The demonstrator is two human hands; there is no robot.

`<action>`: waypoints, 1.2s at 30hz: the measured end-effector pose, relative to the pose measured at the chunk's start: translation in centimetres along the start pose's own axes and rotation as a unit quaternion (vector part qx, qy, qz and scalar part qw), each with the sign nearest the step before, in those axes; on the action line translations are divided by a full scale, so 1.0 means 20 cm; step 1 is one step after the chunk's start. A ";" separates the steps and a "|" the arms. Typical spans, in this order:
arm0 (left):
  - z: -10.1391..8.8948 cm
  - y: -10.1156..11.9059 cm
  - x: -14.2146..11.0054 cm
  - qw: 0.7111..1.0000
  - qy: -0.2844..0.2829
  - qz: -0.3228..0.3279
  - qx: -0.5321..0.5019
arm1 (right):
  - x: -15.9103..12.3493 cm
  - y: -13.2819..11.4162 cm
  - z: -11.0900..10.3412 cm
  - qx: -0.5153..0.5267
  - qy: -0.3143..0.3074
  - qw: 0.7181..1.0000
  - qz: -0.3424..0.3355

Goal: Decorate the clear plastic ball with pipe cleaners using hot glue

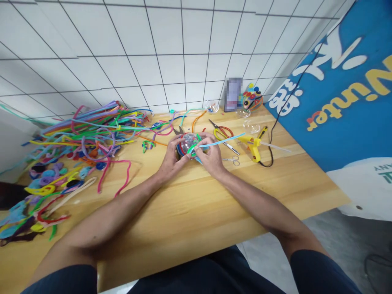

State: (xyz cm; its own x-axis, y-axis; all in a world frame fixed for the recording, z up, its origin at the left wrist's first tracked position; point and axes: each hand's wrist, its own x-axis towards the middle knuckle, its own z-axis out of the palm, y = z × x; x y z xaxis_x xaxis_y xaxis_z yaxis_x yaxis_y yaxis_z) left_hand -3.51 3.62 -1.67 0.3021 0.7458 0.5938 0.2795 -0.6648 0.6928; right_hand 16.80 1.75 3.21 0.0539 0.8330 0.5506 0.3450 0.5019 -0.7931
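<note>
Clear ball: between the two hands over the table (pixel 171 212), straight ahead of the person, colored fuzzy strips around its sides.
Left hand (pixel 171 161): curled around the left side of the clear ball (pixel 187 143), fingers partly closed on it, thumb on the near side.
Right hand (pixel 212 157): at the ball's right side, thumb and forefinger nearly closed, pinching the light-blue strip (pixel 226 140) near the ball.
Light-blue strip's long axis: from the right fingertips outward to the right and slightly away, free end near the yellow glue gun (pixel 254 148); contact there cannot be told.
Green strip (pixel 191 149): against the ball's near right side, by both thumbs.
Nearer hand: the right for the light-blue strip; both touch the ball.
</note>
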 end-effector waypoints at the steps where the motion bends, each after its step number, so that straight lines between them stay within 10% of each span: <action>1: 0.00 0.00 0.00 1.000 -0.001 -0.001 -0.002 | 0.00 0.00 0.00 0.001 0.000 1.000 0.005; 36: -0.01 0.03 0.00 1.000 -0.006 -0.015 -0.017 | 0.00 0.04 0.01 0.008 0.010 1.000 -0.007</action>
State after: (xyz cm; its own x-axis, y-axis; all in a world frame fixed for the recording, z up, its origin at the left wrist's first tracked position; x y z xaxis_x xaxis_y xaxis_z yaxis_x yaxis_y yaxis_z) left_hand -3.61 3.20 -1.25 0.3045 0.7649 0.5676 0.2579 -0.6398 0.7240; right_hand 16.92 2.21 2.60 0.0672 0.8213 0.5666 0.3316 0.5172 -0.7890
